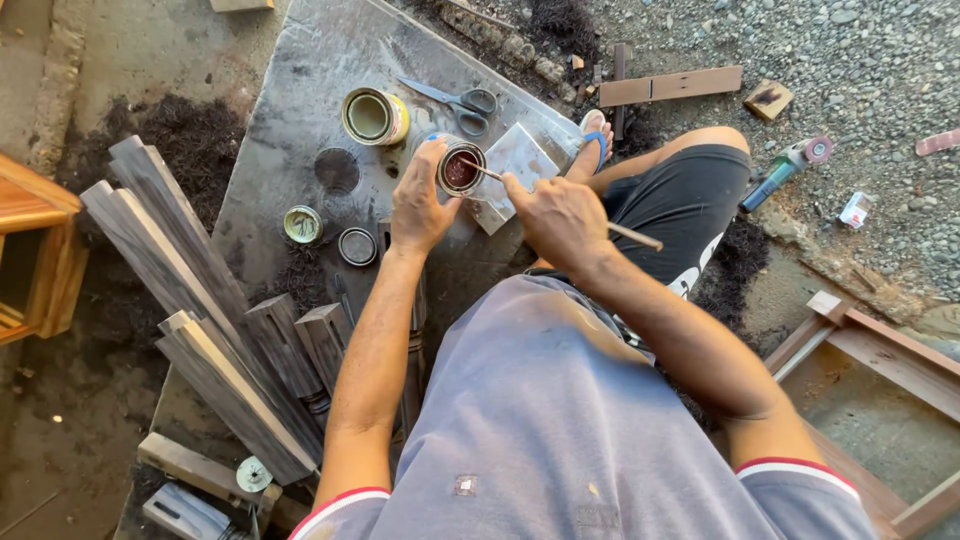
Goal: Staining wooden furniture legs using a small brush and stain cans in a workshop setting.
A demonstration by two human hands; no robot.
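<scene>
Left hand (422,205) wraps around a small open tin (460,169) of dark reddish-brown liquid, fingers closed on its wall, holding it tilted above the grey metal sheet (300,90). Right hand (562,218) pinches a thin stick (630,234); its long axis runs from lower right, behind the hand, up-left into the tin's mouth, so the tin lies just left of and beyond the right-hand grip, with the left hand the nearer. Nearby on the sheet: a larger open can (373,116), scissors (455,102), two loose lids (302,224); grey wooden slats (190,300) lie left.
</scene>
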